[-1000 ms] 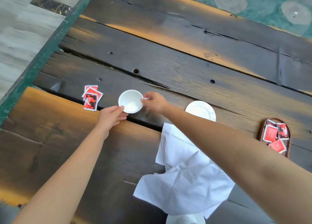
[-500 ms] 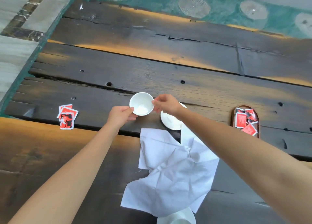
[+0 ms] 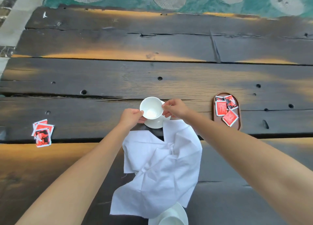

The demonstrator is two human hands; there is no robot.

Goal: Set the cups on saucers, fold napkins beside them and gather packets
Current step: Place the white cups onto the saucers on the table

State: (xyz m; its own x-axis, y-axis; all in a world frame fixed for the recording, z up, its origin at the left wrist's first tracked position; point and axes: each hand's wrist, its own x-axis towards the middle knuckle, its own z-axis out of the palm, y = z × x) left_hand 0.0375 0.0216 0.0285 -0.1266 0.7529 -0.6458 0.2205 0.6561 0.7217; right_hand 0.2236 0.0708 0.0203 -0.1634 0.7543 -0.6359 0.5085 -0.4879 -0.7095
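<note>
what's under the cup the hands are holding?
A white saucer: its near rim shows below the cup, held by the left hand and right hand. The cup covers the saucer's middle, so whether they touch cannot be told.

Left hand (image 3: 131, 117): forearm bare, extended forward, fingers curled, pinching cup (image 3: 151, 108) rim. Right hand (image 3: 175, 108): forearm bare, extended, fingertips pinching opposite side.

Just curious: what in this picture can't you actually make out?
Head view:
- Saucer: mostly hidden by the cup and left hand; contact unclear.
- Cup handle: covered by the right hand.
- Second saucer: cut by the bottom edge, partly under the napkin.
- Packets: print too small to read.
</note>
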